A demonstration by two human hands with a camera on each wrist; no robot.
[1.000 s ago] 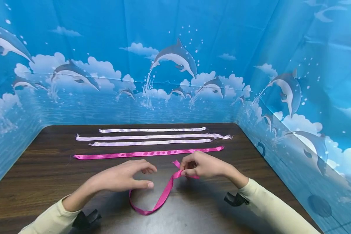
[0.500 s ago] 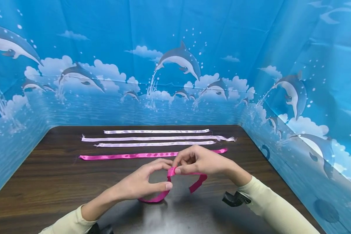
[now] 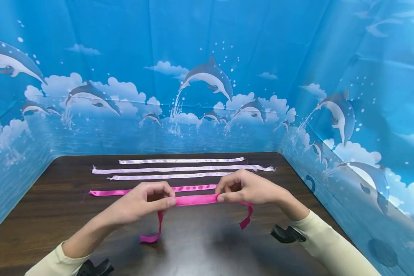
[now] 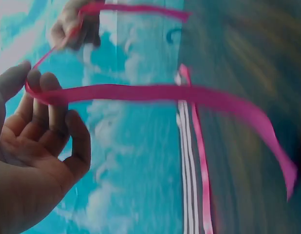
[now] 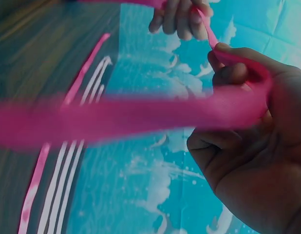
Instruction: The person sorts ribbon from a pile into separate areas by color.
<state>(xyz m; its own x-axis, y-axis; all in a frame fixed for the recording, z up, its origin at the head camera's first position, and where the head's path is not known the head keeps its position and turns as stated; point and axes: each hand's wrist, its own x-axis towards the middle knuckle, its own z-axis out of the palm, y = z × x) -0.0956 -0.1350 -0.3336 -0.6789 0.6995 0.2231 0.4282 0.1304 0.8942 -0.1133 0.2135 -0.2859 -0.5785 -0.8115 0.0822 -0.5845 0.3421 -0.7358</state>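
Observation:
A bright pink ribbon is stretched level between my two hands above the table. My left hand pinches it between thumb and fingers, and a loose tail drops below that hand, its end low near the tabletop. My right hand pinches the other side, with a shorter tail hanging to its right. In the left wrist view the ribbon runs out from the fingertips in a long tail. The right wrist view shows the ribbon passing across the palm, blurred close to the camera.
Another pink ribbon lies straight across the table just behind my hands, partly covered by them. Farther back lie three pale ribbons: one, one and one. A blue dolphin-print curtain encloses the dark wooden table.
The left hand, open beside the ribbon before, now pinches it. Both hands have drawn apart, the left going leftward, and the looped ribbon is now pulled straight between them.

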